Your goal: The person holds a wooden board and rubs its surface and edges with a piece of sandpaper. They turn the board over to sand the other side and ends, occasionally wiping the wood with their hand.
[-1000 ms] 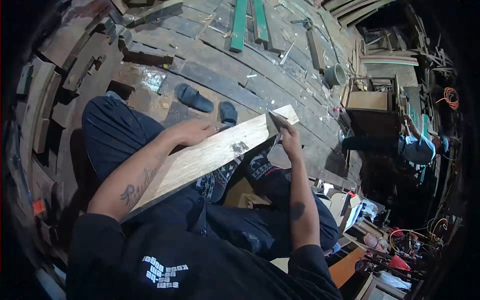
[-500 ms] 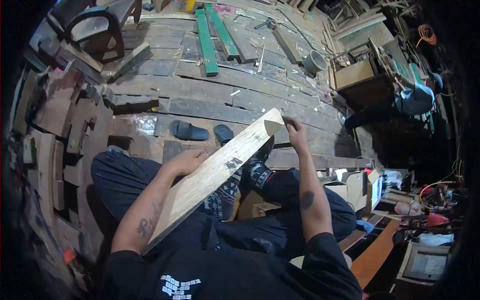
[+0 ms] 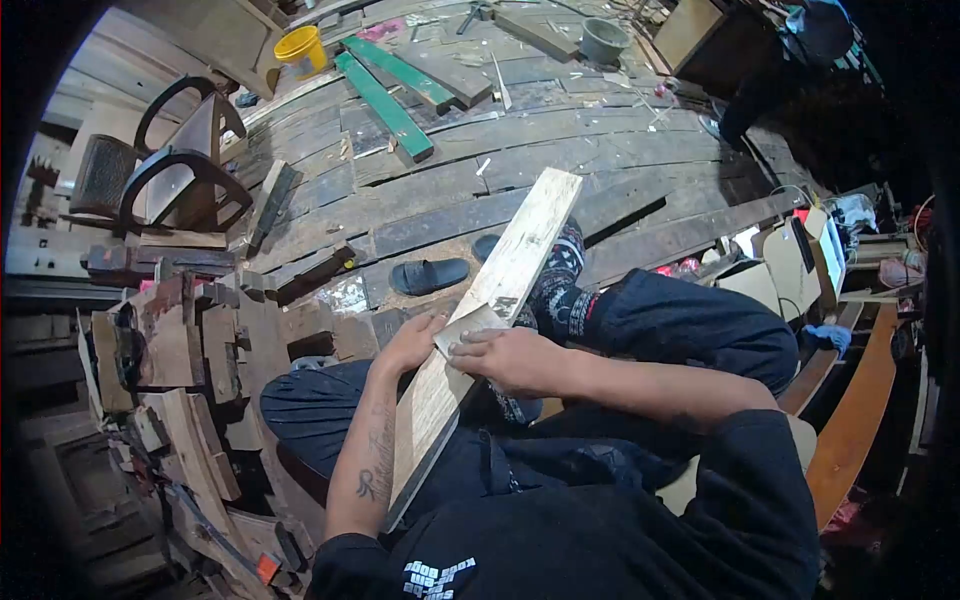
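A long pale wooden board [image 3: 525,235] slants across my lap, its far end raised over the floor. My left hand [image 3: 412,342] is closed on the board's left edge. Across the board's upper face lies a thin greyish-tan sheet [image 3: 468,327] that looks like sandpaper, slightly curled. My right hand [image 3: 505,358] reaches over from the right, its fingers closed on the sheet's lower right part and pressed against the wood. A dark mark shows on the board just beyond the sheet.
Dark slippers [image 3: 430,275] lie on the plank floor beyond my knees. Green-painted boards [image 3: 385,105], a yellow bucket [image 3: 300,50] and a grey bucket [image 3: 604,40] are farther off. Scrap wood [image 3: 190,420] is heaped at left beside a wooden chair [image 3: 180,185]. Another person [image 3: 770,90] is at upper right.
My right hand has come from the board's far end back to its middle, where the sheet now lies. The view has shifted, showing more on the left.
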### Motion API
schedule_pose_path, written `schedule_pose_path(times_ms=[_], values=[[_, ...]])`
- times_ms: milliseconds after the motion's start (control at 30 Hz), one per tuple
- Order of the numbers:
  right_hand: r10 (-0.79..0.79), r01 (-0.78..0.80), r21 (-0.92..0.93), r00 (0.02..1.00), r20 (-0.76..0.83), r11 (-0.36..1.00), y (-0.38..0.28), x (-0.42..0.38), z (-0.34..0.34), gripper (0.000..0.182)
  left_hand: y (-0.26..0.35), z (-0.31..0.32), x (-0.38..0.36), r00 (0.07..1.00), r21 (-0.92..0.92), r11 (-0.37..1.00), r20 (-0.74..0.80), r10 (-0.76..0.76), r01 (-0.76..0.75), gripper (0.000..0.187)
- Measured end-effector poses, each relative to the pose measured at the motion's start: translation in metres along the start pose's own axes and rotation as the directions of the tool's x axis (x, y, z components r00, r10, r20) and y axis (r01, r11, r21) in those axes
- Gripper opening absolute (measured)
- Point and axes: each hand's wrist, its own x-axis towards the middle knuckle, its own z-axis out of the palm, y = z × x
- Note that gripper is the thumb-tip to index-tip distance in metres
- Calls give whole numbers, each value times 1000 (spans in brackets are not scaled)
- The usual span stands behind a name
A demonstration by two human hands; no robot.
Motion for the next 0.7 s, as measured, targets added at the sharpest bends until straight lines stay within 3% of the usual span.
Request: schedule_pose_path(times_ms=[67,133,200,267,333,400,467,533,567,600,633,700], values=[[-50,48,91,999,16,995,15,-5,4,45,26,-5,-11,995,35,995,10,-95,95,52],[-135,143,259,990,-46,955,51,-8,-2,49,5,-3,-2,998,62,996,13,-67,66,52],[-10,40,131,975,-222,991,95,-12,-3,48,19,-2,-6,998,12,998,-11,-59,59,52],[239,-204,142,921,-309,969,139,-19,-14,43,5,-2,-2,1000,26,1000,-17,-1,1,53],[478,-436,198,823,-307,878,161,-24,-32,39,12,-1,-3,999,16,999,-9,-48,48,53],[507,-445,243,779,-370,862,169,-24,-28,35,23,-3,-8,997,54,995,-22,-78,79,53],[457,-456,105,792,-404,884,148,-18,-19,29,24,-4,-8,996,107,990,-31,-88,91,54],[361,-354,77,886,-292,932,104,-11,-7,23,28,-6,-7,996,112,990,0,-86,85,52],[211,-189,100,928,-307,977,85,-11,6,27,30,-7,-8,996,110,990,25,-88,85,51],[202,-150,226,953,-225,962,56,-7,7,32,30,-9,-10,995,106,991,46,-89,84,49],[79,-52,187,986,-144,981,33,-5,10,37,-10,-4,5,999,25,999,-8,-45,46,48],[-50,73,151,987,-151,986,23,-2,19,40,-10,-4,1,999,36,999,-30,-23,24,48]])
